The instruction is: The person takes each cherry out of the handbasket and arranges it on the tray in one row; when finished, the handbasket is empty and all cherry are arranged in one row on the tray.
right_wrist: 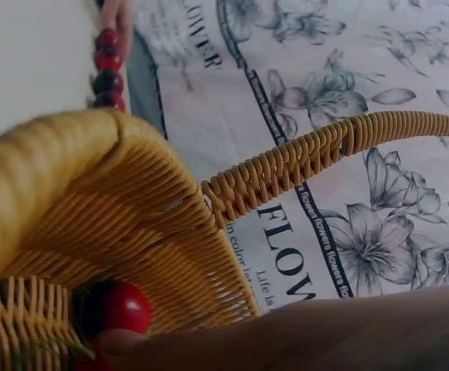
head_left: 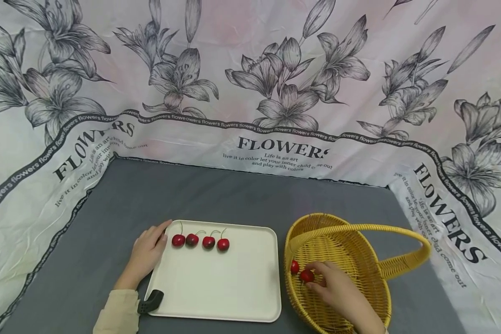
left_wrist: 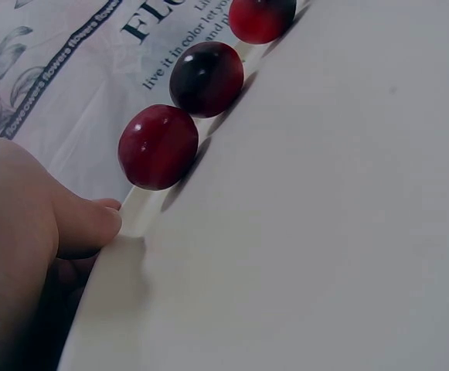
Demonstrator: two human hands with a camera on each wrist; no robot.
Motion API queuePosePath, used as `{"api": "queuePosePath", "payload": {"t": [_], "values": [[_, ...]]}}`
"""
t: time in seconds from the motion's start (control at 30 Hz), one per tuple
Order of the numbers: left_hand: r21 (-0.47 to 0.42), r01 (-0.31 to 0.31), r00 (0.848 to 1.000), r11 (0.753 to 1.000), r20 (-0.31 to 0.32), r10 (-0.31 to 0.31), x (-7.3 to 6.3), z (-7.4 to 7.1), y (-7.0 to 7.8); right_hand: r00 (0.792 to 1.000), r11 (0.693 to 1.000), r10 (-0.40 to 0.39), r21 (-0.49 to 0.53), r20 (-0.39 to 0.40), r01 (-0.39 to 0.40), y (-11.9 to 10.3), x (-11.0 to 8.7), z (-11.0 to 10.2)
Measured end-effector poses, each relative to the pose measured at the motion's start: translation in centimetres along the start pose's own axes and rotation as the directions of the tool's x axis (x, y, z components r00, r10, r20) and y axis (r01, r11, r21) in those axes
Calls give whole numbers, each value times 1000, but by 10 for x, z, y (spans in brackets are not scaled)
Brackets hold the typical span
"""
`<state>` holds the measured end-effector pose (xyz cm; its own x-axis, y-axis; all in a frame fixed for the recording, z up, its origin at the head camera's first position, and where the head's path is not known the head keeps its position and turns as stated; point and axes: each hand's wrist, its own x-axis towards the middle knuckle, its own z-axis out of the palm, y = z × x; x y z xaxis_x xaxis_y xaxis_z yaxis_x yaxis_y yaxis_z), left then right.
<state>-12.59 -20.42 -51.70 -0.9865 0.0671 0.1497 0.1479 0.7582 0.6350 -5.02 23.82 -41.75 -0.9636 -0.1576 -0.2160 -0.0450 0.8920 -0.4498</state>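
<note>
Several dark red cherries (head_left: 208, 242) with stems stand in a row along the far side of a white rectangular tray (head_left: 217, 290). My left hand (head_left: 147, 248) holds the tray's left rim near the far corner, its thumb (left_wrist: 93, 226) lying against the edge beside the end cherry (left_wrist: 158, 147). Inside a yellow woven basket (head_left: 290, 232), my right hand (head_left: 338, 290) pinches a cherry (head_left: 306, 276) between thumb and forefinger. Another cherry (head_left: 294, 266) lies just left of it, by the basket wall. In the right wrist view most of the right hand's fingertips are hidden.
The basket's arched handle (head_left: 421, 250) leans out to the right. A grey cloth (head_left: 234, 195) covers the table under tray and basket. Behind and at both sides hangs a flower-printed curtain (head_left: 217, 83). A black strap piece (head_left: 151, 301) at the left wrist overlaps the tray's near-left corner.
</note>
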Motion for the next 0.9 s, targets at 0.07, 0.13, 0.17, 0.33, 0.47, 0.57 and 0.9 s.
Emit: {"api": "queuePosePath", "payload": {"t": [0.07,0.13,0.17,0.33,0.47,0.57,0.9], "values": [[1,-2,1000,1000,1,2,0,0,0,999,999,-34,5,10,34,3,3,4],[2,-3,1000,1000,2,3,0,1,1,999,999,-44,15,17,44,5,4,6],[1,-3,1000,1000,0,3,0,1,1,999,999,-51,16,16,50,6,4,7],[-1,5,1000,1000,-6,-5,0,1,1,996,997,-80,-5,31,80,10,6,10],[-1,9,1000,1000,-2,-9,0,1,1,994,993,-107,-39,33,108,14,8,14],[1,16,1000,1000,-1,-16,1,1,1,994,992,-111,-60,22,112,14,8,15],[-4,4,1000,1000,-3,-4,0,1,-1,997,997,70,-23,-21,-70,-7,-15,-8]]}}
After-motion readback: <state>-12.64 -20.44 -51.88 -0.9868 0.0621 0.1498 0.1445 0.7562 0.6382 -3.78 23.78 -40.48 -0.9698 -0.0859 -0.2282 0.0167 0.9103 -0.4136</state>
